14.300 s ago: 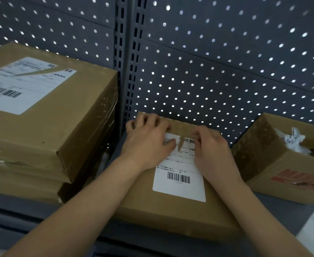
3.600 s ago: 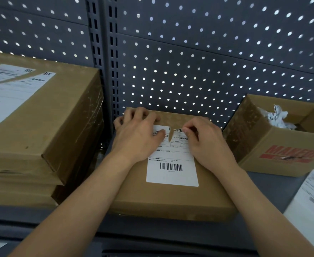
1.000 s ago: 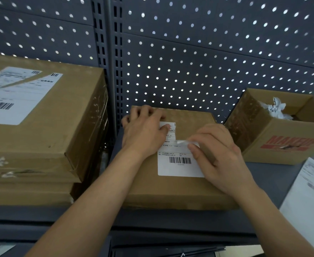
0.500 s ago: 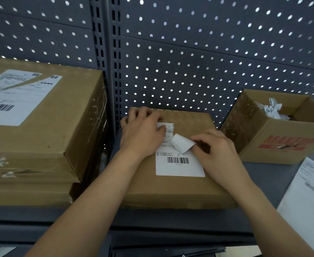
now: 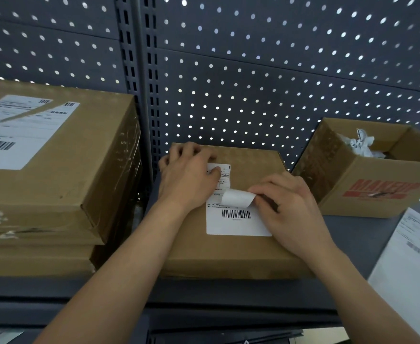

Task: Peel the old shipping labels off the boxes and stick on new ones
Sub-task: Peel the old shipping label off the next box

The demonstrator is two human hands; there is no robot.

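Note:
A flat brown cardboard box [image 5: 228, 254] lies on the grey shelf in front of me. A white shipping label [image 5: 236, 223] with a barcode is stuck on its top, torn down the middle at the far end. My right hand [image 5: 288, 207] pinches the label's right strip, which curls back white side up over the label. My left hand [image 5: 188, 178] lies on the box top, its thumb pressing the label's left strip down.
A stack of larger boxes [image 5: 55, 175] bearing a white label [image 5: 18, 130] stands at the left. An open carton [image 5: 372, 175] with red print holds crumpled paper [image 5: 360, 145] at the right. Sheets of paper [image 5: 409, 264] lie at the shelf's right edge. Perforated panels rise behind.
My right hand has pulled the label's right strip further toward me, and more of it now curls off the box. The left hand stays pressed in place.

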